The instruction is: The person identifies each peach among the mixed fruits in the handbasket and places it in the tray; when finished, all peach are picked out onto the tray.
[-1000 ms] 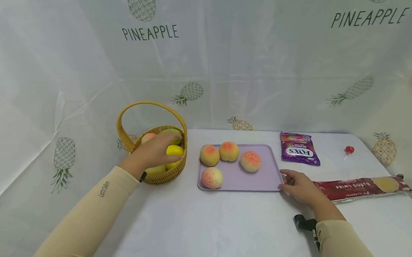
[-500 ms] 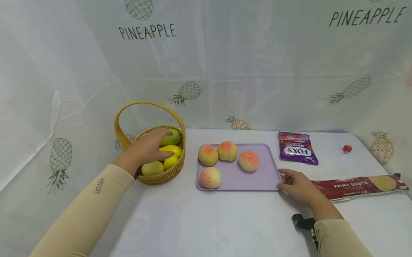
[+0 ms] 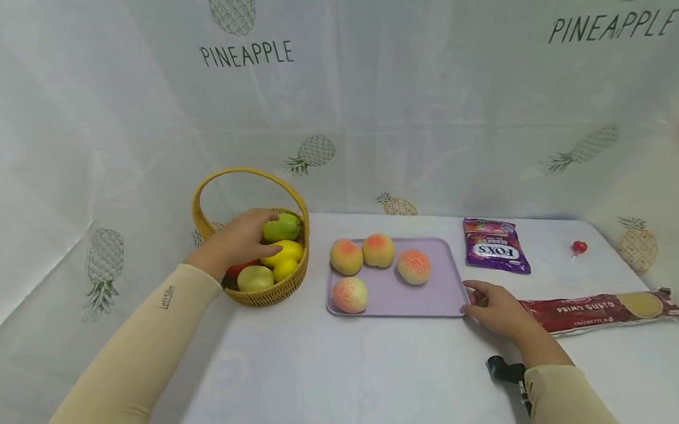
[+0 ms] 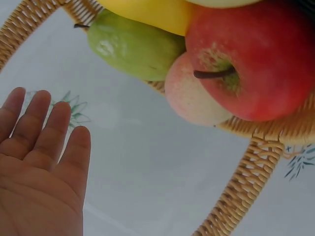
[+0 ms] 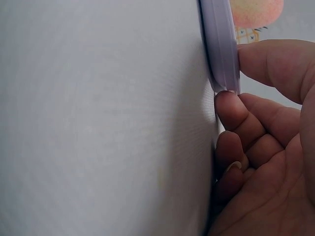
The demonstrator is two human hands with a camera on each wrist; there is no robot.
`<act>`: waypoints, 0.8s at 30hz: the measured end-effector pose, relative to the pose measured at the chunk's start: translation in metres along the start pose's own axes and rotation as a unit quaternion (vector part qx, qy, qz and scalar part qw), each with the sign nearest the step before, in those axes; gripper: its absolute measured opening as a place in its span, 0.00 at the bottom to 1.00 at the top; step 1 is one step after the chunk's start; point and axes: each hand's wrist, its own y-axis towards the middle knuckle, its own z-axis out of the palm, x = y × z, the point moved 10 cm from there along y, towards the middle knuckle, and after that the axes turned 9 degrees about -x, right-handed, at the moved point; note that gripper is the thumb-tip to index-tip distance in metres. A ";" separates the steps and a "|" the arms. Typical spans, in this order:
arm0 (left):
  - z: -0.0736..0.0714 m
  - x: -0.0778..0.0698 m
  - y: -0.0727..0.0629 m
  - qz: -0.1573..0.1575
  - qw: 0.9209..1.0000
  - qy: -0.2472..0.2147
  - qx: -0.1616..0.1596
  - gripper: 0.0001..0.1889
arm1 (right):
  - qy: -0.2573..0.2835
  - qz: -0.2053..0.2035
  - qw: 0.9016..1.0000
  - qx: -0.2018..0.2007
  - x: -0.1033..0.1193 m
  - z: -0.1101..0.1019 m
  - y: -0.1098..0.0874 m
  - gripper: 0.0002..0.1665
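My left hand (image 3: 237,238) is over the wicker basket (image 3: 278,293), its fingers extended and holding nothing. The left wrist view shows its palm (image 4: 39,196) apart from the fruit. In the basket are a green fruit (image 3: 284,227), yellow lemons (image 3: 285,252), a pale yellow-green fruit (image 3: 255,278), a red apple (image 4: 256,59) and a pinkish peach (image 4: 189,93). At the lilac tray's (image 3: 404,303) right end, my right hand (image 3: 497,310) pinches the rim near the front corner between thumb (image 5: 268,61) and fingers. Several peaches (image 3: 350,295) sit on the tray, mostly toward its left.
The basket's tall arched handle (image 3: 250,170) rises above the left hand. Behind the right hand lie a purple Fox's sweets packet (image 3: 496,245) and a red lollipop (image 3: 579,248). A long spaghetti packet (image 3: 597,312) lies right of that hand. A pineapple-printed sheet (image 3: 412,114) hangs at the back.
My left hand has drawn back to the left over the basket, uncovering the green fruit, lemons and part of the red apple. The right hand stays at the tray's rim.
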 end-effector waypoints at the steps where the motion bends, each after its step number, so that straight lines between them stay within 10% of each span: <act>1: 0.000 0.000 0.000 0.001 1.000 0.001 0.002 0.39 | -0.001 -0.002 1.000 -0.001 0.000 0.000 0.000 0.40; 24: 0.010 0.046 0.013 -0.052 0.997 0.038 0.031 0.40 | 0.013 -0.004 1.000 -0.001 -0.001 0.001 -0.001 0.41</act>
